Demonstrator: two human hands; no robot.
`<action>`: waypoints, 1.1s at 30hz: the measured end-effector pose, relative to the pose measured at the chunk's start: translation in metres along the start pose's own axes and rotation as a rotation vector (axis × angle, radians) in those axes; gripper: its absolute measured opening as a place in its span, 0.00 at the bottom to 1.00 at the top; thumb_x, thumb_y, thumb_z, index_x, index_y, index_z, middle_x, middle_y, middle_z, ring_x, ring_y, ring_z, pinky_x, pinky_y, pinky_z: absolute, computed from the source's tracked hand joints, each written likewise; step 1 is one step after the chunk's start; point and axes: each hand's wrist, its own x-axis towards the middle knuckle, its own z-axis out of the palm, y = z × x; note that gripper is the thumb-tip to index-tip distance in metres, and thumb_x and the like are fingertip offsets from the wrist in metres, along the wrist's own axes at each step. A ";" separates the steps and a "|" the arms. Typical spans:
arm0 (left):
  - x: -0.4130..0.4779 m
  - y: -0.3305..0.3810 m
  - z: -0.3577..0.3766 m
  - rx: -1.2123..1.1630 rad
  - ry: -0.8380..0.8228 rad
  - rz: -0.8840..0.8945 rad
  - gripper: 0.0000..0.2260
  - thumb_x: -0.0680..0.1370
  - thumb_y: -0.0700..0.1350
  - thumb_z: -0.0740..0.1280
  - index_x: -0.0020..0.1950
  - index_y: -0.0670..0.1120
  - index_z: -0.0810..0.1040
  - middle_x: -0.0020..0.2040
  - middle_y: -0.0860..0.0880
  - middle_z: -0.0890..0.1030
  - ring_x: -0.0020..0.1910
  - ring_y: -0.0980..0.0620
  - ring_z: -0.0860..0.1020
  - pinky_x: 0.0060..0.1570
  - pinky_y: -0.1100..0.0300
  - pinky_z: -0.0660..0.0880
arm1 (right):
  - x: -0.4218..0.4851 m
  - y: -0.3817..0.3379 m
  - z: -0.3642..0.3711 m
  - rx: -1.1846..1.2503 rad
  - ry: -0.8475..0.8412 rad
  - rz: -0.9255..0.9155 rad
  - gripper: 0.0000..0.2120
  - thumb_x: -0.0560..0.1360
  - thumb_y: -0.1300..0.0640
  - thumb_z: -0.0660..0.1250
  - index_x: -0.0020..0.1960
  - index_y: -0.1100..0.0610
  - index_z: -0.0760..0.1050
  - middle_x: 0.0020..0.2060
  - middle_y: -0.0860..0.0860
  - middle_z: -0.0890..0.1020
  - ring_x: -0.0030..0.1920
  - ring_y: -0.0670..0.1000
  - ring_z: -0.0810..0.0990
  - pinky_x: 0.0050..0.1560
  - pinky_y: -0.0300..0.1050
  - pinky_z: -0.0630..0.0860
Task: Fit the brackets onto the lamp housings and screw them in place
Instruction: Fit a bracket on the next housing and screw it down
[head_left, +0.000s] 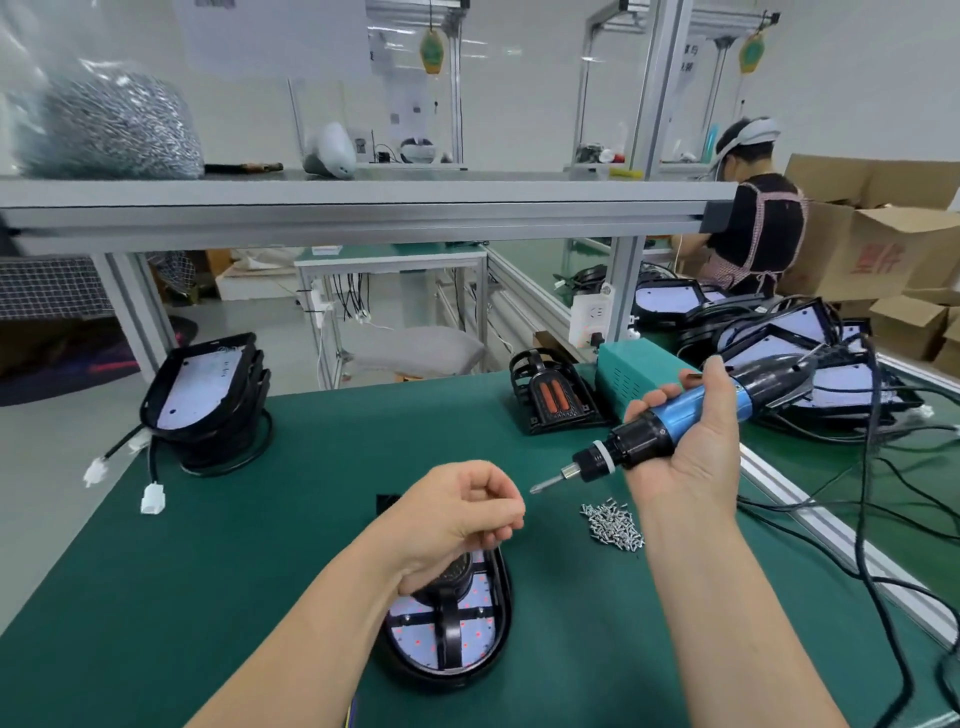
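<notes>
A black oval lamp housing (470, 644) lies near the table's front edge, with a black bracket (448, 626) laid across its white LED board. My left hand (460, 512) hovers above it with fingers pinched together; whether a screw sits between them is hidden. My right hand (685, 441) grips a blue and black electric screwdriver (675, 428), its bit pointing left toward my left fingertips. A small heap of silver screws (613, 525) lies on the green mat just right of the housing.
A stack of housings (208, 395) with white plugs stands at the far left. A pile of black brackets (550, 389) and a teal power box (636, 371) sit at the back. More housings (810, 358) and trailing cables fill the right. A person works behind them.
</notes>
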 end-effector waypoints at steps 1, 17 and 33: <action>-0.006 -0.001 0.000 -0.027 0.010 0.006 0.07 0.77 0.32 0.70 0.42 0.42 0.79 0.34 0.47 0.80 0.30 0.54 0.74 0.34 0.66 0.73 | -0.003 0.003 0.003 -0.002 -0.004 0.009 0.11 0.77 0.48 0.73 0.45 0.54 0.74 0.31 0.47 0.76 0.29 0.45 0.74 0.36 0.38 0.75; -0.051 -0.013 -0.015 -0.384 0.105 0.003 0.04 0.69 0.38 0.73 0.40 0.39 0.87 0.36 0.43 0.81 0.31 0.54 0.76 0.33 0.65 0.75 | -0.043 0.036 0.019 -0.076 -0.047 0.050 0.11 0.77 0.49 0.72 0.45 0.54 0.74 0.32 0.47 0.76 0.29 0.45 0.74 0.36 0.39 0.76; -0.075 -0.012 -0.033 0.085 0.232 0.166 0.03 0.76 0.34 0.72 0.45 0.41 0.84 0.37 0.45 0.83 0.34 0.53 0.78 0.39 0.65 0.75 | -0.061 0.057 0.020 -0.153 -0.083 0.061 0.11 0.77 0.49 0.72 0.48 0.54 0.73 0.33 0.47 0.75 0.29 0.45 0.73 0.34 0.39 0.76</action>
